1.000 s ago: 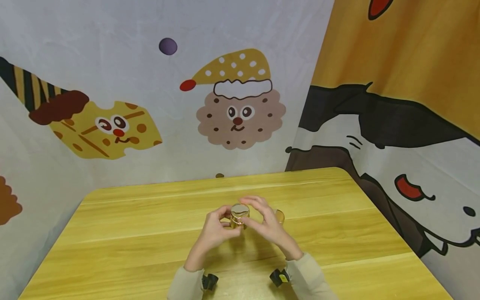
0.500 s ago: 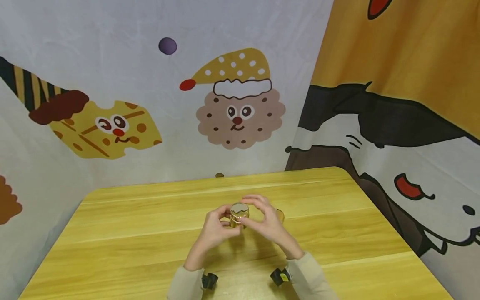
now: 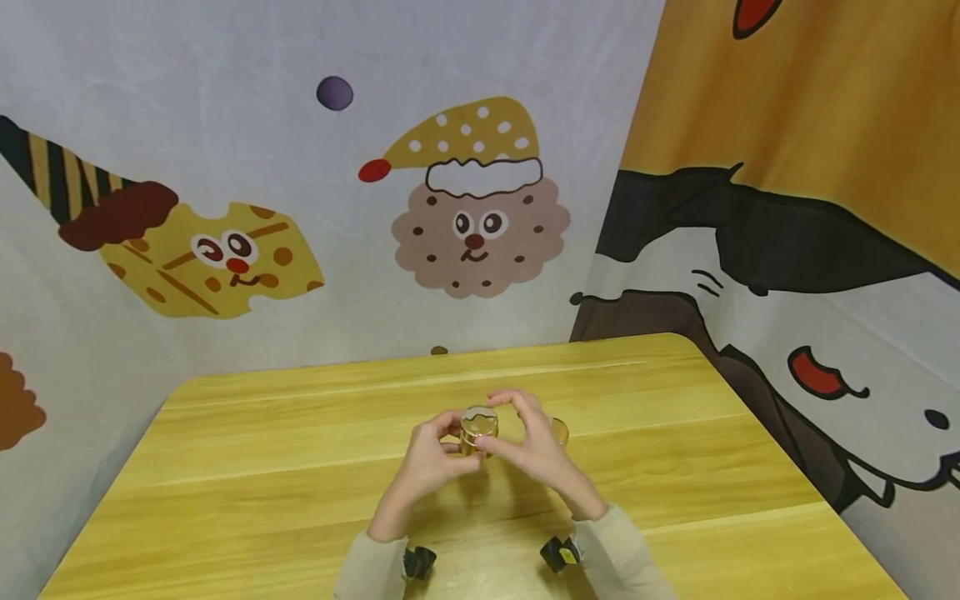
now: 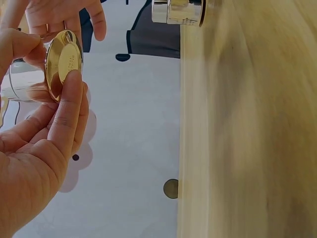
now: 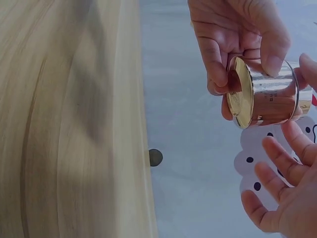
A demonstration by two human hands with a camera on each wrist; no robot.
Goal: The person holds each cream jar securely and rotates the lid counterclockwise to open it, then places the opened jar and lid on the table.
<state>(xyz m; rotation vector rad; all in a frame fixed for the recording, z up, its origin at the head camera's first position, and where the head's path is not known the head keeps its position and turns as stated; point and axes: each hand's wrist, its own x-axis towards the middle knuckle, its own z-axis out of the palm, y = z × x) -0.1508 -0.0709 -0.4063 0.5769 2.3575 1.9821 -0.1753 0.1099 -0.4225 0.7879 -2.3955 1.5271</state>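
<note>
A shiny gold jar [image 5: 270,101] is raised off the table in front of me. My left hand [image 3: 430,460] grips its lower body from the left, with fingertips on the gold base [image 4: 69,59] in the left wrist view. The round lid [image 3: 480,418] faces up towards the head camera. From the right, my right hand [image 3: 542,450] holds the lid's edge between thumb and forefinger. Its other fingers are spread away from the jar in the right wrist view. How firmly the right fingertips press is hard to tell.
Another gold, round object [image 3: 560,432] stands on the wooden table [image 3: 300,467], partly hidden behind my right hand. A cartoon-print cloth [image 3: 255,125] hangs beyond the table's far edge. Dark wrist cameras sit at both cuffs.
The right forefinger has shifted slightly along, or off, the lid's far edge, and the reflection on the lid has changed. The left hand and jar stay nearly in place.
</note>
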